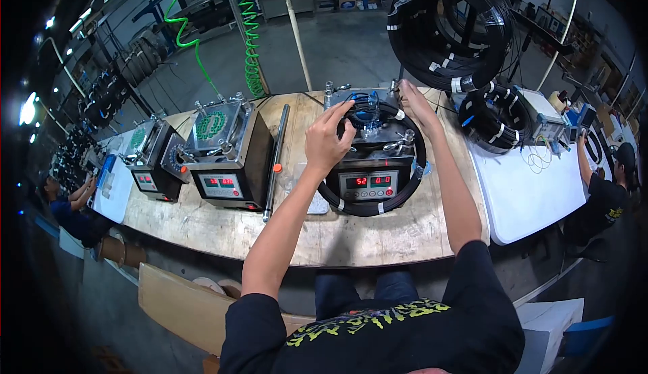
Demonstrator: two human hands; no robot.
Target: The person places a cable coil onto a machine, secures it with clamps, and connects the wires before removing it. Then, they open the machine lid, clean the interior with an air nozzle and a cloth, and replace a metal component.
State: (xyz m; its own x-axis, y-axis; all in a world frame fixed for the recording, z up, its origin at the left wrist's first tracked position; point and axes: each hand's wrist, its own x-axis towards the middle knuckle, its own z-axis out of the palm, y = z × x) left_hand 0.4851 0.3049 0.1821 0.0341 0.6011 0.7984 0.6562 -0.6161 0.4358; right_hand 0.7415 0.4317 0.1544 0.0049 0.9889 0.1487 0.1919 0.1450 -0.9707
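Observation:
My left hand (329, 138) is curled round the upper left of a coil of black cable (420, 165) with white tape bands. The coil hangs in front of a metal-topped box machine (368, 184) with a red digital display. Blue-tipped ends show near the coil's top, over the machine's top plate. My right hand (417, 107) is beside the far right corner of that machine, close to a metal post. Its fingers are partly hidden and smeared, so what they touch does not show.
Two similar machines (226, 151) stand to the left, beside a long metal bar (277, 165) on the wooden bench (304, 239). Large black cable coils (405, 33) hang at upper right. Green spiral hoses (248, 37) hang behind. People work at white tables (520, 198) on both sides.

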